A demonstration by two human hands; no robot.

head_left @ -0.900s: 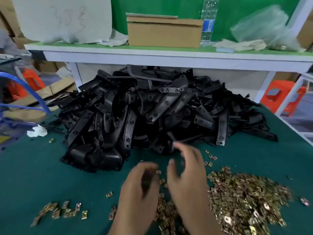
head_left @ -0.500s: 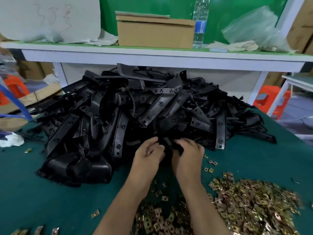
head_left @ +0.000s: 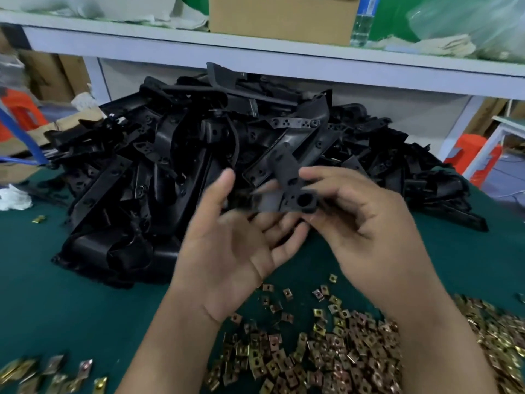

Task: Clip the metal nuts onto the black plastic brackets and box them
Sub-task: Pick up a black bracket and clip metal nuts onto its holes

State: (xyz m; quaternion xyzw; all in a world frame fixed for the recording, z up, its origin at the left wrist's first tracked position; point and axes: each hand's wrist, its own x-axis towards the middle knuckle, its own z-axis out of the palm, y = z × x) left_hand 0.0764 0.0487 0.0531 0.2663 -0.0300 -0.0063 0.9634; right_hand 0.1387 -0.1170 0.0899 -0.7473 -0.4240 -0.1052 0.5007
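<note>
While the right hand (head_left: 369, 223) pinches one black bracket (head_left: 287, 174) above the green table (head_left: 56, 294), the left hand (head_left: 227, 251) lies spread, palm up, at its seven o'clock. The bracket pile (head_left: 170, 166) is at twelve, the metal nuts (head_left: 341, 351) at five.

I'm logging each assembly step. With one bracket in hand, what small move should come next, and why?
Probably the left hand should drop to the metal nuts and pick one: the right hand pinches a black bracket with no nut visible on it, and the left palm is open.
</note>
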